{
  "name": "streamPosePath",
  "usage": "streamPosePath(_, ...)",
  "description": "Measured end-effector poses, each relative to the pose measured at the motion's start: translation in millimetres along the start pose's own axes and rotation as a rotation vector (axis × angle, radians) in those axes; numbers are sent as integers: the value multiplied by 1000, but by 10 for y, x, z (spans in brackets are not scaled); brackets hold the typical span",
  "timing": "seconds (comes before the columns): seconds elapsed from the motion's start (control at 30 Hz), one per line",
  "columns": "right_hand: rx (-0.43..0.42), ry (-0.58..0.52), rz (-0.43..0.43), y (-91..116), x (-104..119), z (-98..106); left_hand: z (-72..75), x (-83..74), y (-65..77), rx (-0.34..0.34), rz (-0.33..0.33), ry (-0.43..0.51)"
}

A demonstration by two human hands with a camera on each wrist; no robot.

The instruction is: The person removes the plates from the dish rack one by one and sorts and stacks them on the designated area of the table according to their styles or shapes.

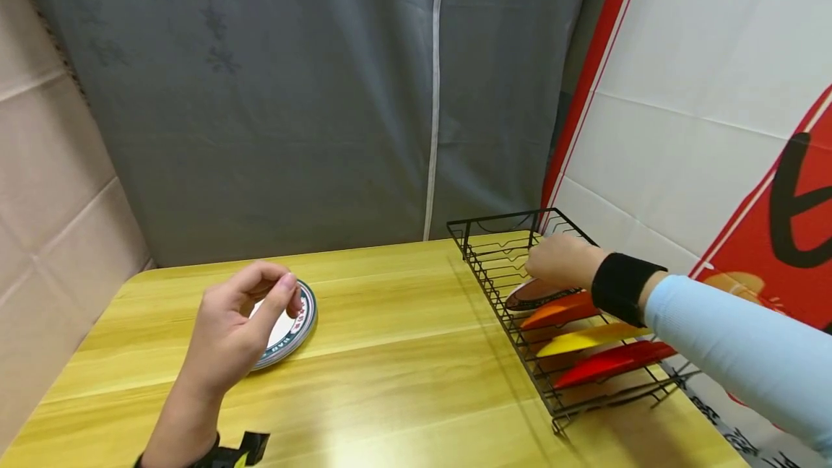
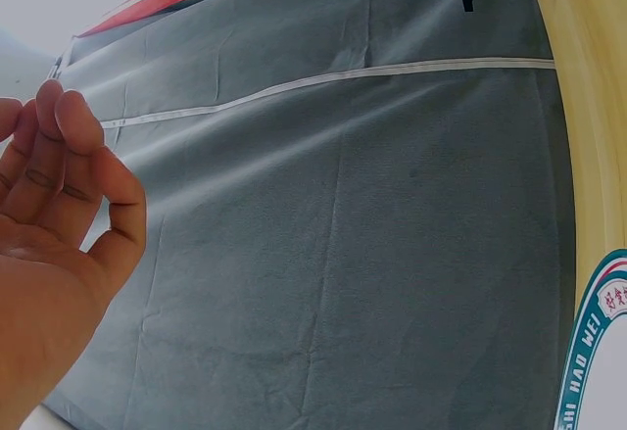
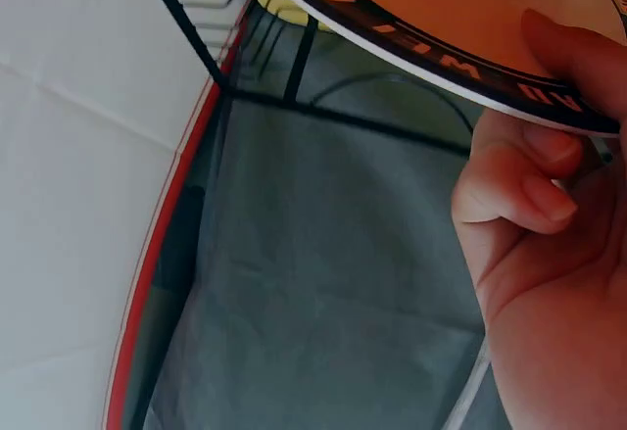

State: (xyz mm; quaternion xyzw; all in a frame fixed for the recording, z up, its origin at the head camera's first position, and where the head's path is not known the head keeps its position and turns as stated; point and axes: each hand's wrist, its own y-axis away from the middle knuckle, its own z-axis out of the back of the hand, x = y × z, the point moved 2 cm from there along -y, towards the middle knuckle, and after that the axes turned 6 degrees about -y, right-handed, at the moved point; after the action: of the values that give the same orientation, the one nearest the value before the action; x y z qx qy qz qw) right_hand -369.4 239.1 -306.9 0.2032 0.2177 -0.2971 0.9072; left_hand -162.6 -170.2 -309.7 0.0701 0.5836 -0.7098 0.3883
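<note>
My right hand (image 1: 555,260) pinches a plate with a lettered rim (image 3: 460,19), thumb on its face and fingers behind. In the head view that plate stands among the wires of a black dish rack (image 1: 484,279), in front of the hand. Beside it an orange plate (image 1: 555,311), a yellow plate (image 1: 585,340) and a red plate (image 1: 611,365) lean in a row. My left hand (image 1: 230,327) hovers with loosely curled fingers and holds nothing. Below and behind it lies a stack of white plates with lettered green rims (image 1: 305,320), partly hidden by the hand.
The rack stands at the right side of the wooden table (image 1: 390,352), close to a white and red printed sheet (image 1: 676,92). A grey curtain (image 1: 292,107) hangs along the back edge. A pale cloth (image 1: 52,201) borders the left side.
</note>
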Motion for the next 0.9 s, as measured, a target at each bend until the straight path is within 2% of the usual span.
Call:
streamPosePath(0.13, 12, -12, -22, 15, -66, 238, 2, 3, 4, -2, -14, -5)
streamPosePath(0.27, -59, 28, 8, 46, -118, 624, 16, -4, 17, -4, -6, -13)
streamPosePath(0.4, -162, -3, 30, 24, -59, 1144, 46, -17, 30, -11, 4, -35)
streamPosePath(0.5, -307, -87, 77, 26, 100, 1553, 62, -28, 32, -19, -9, -44)
streamPosePath(0.67, -625, -154, 270, 154, 528, 2042, 58, -45, 41, -20, -9, -21)
streamPosePath(0.77, -800, -151, 362, 268, 766, 2170, 39, -58, 44, -7, -33, 36)
streamPosePath(0.83, -914, -172, 399, 343, 865, 2184, 19, -66, 33, -7, -75, 91)
streamPosePath(0.9, -1015, -244, 418, 400, 903, 2142, -5, -74, 5, -27, -136, 136)
